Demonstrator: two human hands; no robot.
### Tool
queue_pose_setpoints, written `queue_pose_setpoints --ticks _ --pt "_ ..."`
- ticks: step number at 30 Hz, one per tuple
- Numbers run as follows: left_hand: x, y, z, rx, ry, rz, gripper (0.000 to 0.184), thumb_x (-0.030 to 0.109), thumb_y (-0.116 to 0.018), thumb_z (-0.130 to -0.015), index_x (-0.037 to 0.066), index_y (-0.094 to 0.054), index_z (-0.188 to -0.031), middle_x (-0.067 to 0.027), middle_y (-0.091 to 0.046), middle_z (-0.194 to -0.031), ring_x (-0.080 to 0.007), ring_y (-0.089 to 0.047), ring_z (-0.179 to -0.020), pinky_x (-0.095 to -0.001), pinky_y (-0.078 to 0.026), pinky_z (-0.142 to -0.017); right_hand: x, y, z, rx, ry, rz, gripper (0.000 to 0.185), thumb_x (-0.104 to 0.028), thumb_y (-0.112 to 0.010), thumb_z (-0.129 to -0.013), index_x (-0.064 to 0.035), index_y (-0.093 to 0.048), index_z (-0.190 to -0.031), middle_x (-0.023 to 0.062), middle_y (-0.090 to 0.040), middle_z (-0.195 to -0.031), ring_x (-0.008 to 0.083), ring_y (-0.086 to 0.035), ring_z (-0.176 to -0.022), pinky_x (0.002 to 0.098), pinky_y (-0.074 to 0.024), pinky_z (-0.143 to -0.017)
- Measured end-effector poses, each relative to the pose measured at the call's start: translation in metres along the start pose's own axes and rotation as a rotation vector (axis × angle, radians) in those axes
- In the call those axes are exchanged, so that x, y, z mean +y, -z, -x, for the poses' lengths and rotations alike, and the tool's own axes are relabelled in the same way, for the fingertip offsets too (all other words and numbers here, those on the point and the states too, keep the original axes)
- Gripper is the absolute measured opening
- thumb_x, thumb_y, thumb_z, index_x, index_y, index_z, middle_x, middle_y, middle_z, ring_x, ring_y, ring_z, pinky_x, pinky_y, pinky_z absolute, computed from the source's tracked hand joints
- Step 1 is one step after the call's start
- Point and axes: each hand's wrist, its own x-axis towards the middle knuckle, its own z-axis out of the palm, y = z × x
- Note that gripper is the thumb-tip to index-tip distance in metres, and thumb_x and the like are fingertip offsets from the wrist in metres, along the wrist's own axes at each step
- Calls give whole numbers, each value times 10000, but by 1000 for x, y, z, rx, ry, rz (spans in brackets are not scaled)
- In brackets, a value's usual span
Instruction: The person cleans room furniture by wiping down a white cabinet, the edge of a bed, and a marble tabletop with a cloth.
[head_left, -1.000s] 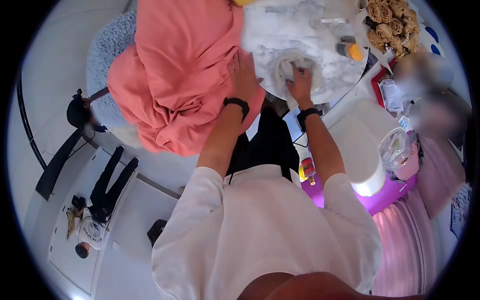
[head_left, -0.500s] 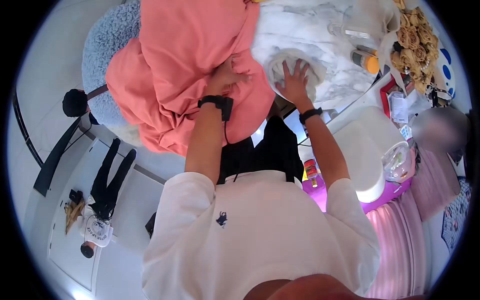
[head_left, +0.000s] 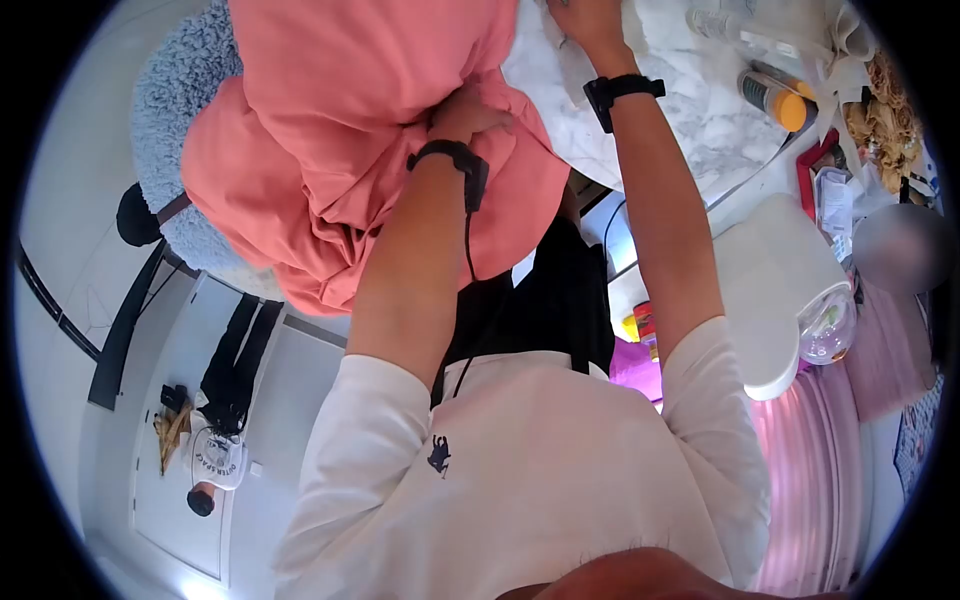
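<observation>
A large coral-pink cloth lies bunched in folds in front of me. My left hand is sunk into those folds, gripping the fabric, with some fingers hidden. At the top edge my right hand reaches over the white marble-patterned tabletop. Its fingers are mostly cut off by the frame. A pale cloth shows beside and below it on the tabletop. Both wrists wear black bands.
An orange-capped jar, a clear container and dried roses are at the right. A white bin-like container stands near my right arm. A fluffy blue-grey seat is left. Another person stands farther back.
My right hand has slid forward across the tabletop to the frame's top edge, and the pale cloth is now mostly out of view. My left hand stays in the pink cloth.
</observation>
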Motion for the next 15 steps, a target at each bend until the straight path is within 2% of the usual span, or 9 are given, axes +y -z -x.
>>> queue_pose_setpoints --ticks 2,4,5,6,8,10,13,14,15 --pt "-9 -3 -9 -36 1 52 962 416 -834 -549 68 -481 -1374 -171 -554 -1341 -310 -498 -1276 -364 -405 -1048 1 -3 13 -10 11 -72 588 -173 -652 -758 -16 -526 -1311 293 -522 -1301 417 -463 -1236 485 -392 -1015" --pt "7 18 6 -224 -84 202 992 503 -807 -609 44 -433 -1405 -179 -529 -1370 -308 -494 -1282 -351 -384 -1067 5 -18 44 -111 58 -214 595 -278 -734 -744 -109 -577 -1292 252 -563 -1086 405 -538 -1063 494 -474 -863" --pt "18 27 15 -225 -89 203 992 503 -807 -609 44 -433 -1405 -179 -529 -1370 -308 -494 -1282 -351 -384 -1067 -8 -10 64 -156 -63 -224 521 -251 -737 -726 -100 -633 -1214 249 -544 -1086 401 -557 -1019 429 -478 -873" --pt "28 36 25 -189 -19 237 894 560 -765 -654 32 -508 -1328 -171 -557 -1337 -298 -508 -1262 -341 -364 -1076 -11 -4 84 -180 -93 -249 526 -255 -737 -729 -97 -627 -1218 233 -542 -1095 397 -556 -1023 441 -480 -872" --pt "35 36 23 -154 44 272 825 618 -723 -700 21 -584 -1251 -164 -584 -1303 -288 -522 -1242 -331 -343 -1086 -12 5 118 -201 -124 -269 530 -259 -737 -732 -94 -622 -1223 218 -541 -1105 393 -556 -1027 452 -482 -871" --pt "26 26 12 -89 156 247 1147 742 -630 -718 -50 -285 -1472 -191 -289 -1540 -290 -229 -1453 -335 -215 -1165 -5 18 154 -299 -264 -286 566 -296 -742 -728 -190 -604 -1267 220 -509 -1242 384 -524 -1127 465 -484 -905" --pt "29 25 16 -72 125 323 1104 707 -635 -743 -38 -283 -1477 -194 -283 -1543 -279 -217 -1457 -335 -186 -1174 26 21 217 -208 -395 -242 590 -326 -738 -745 -174 -583 -1294 228 -490 -1302 401 -497 -1191 463 -461 -956" --pt "35 34 23 -73 116 326 1104 707 -635 -743 -38 -283 -1477 -194 -283 -1543 -279 -217 -1457 -335 -186 -1174 35 27 231 -185 -462 -129 610 -362 -728 -758 -150 -568 -1307 237 -474 -1329 407 -484 -1214 466 -453 -971" --pt "44 50 34 -257 54 375 1128 716 -612 -747 -43 -232 -1490 -200 -234 -1560 -276 -190 -1467 -334 -168 -1184 46 35 241 -158 -522 -14 634 -397 -718 -770 -127 -553 -1320 245 -457 -1356 412 -471 -1237 470 -446 -986"
